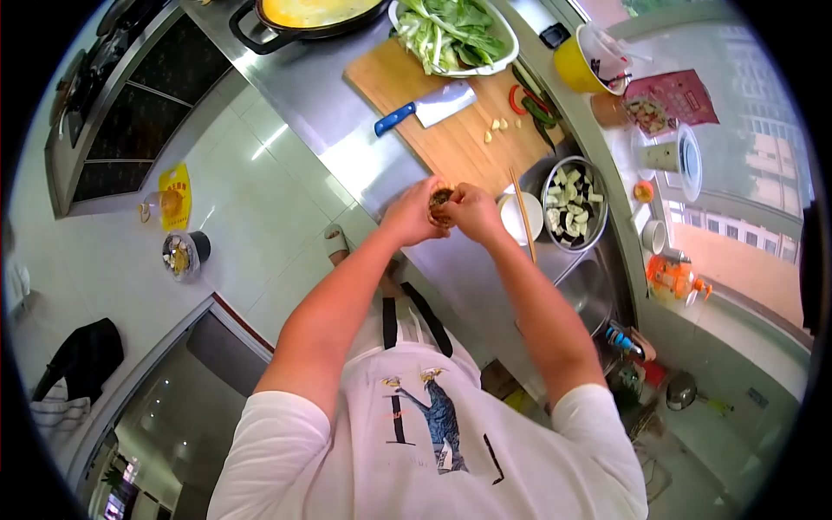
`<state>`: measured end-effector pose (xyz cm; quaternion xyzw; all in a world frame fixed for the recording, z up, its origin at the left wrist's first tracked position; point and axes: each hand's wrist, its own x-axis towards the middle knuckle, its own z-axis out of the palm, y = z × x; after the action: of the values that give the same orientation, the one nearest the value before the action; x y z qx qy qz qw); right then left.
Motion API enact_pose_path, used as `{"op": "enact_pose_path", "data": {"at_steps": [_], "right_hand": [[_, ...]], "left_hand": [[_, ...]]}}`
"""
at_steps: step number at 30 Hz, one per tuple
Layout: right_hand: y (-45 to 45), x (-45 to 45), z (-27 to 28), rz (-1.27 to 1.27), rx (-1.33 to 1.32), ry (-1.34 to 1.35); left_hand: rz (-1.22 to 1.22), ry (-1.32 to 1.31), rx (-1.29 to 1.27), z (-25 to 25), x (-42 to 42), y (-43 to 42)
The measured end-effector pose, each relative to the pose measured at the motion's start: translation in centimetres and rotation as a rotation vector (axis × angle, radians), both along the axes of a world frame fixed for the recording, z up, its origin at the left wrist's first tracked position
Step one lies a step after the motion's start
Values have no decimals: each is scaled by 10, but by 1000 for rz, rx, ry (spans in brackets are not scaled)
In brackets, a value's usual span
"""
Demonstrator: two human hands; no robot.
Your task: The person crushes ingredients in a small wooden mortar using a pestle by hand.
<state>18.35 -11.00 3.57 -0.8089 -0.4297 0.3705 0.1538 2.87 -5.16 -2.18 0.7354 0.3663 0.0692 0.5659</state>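
Close to the near edge of the cutting board (381, 74), my left hand (414, 214) is wrapped round a small brown, rough-looking lump (439, 201); its kind is unclear at this size. The fingers of my right hand (472, 212) are bent and pinched against the lump from the other side. What lies between those fingertips is hidden. A cleaver (444, 104) with a blue handle lies across the board. Several garlic cloves (496, 126) and green and red peppers (537, 108) are on the wood. Beside my right hand is a white bowl (513, 221) with chopsticks (524, 217) across it.
A metal bowl of cut eggplant (570, 204) stands by the sink (589, 295). Leafy greens (451, 30) fill a white basket at the back, near a black pan (251, 39). Along the windowsill are a yellow container (572, 65) and an orange bottle (672, 277). A bin (180, 256) stands on the floor.
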Motion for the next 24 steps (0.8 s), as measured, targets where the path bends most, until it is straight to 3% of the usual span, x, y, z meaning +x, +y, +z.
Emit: {"op": "enact_pose_path", "data": {"at_steps": [3,5,7,11,12,16,20,23,24], "right_hand": [[6,14,30,-34,-74,65],[1,12,0,-105,-96,116],[-1,-3,-18,-40,20,-62],[6,23,-3,43,-76,14],[13,21,23,-78,-103,143],[-4,1,-21,-148,-27,29],[-2,27,-22,-16,-54,52],[15,26,43,-141,-121,204],[9,24,20,-76,-85,154]], "left_hand": [[23,16,37,5,3,2],[20,22,63,7,-3,-8],[13,35,43,9,-2,-9],[11,12,23,10,4,1],[11,12,55,9,6,4],[4,22,18,8,-2,-6],[2,8,41,7,0,-3],[12,-9,51,-5,-5,-10],[15,1,47,1,-5,-7]]}}
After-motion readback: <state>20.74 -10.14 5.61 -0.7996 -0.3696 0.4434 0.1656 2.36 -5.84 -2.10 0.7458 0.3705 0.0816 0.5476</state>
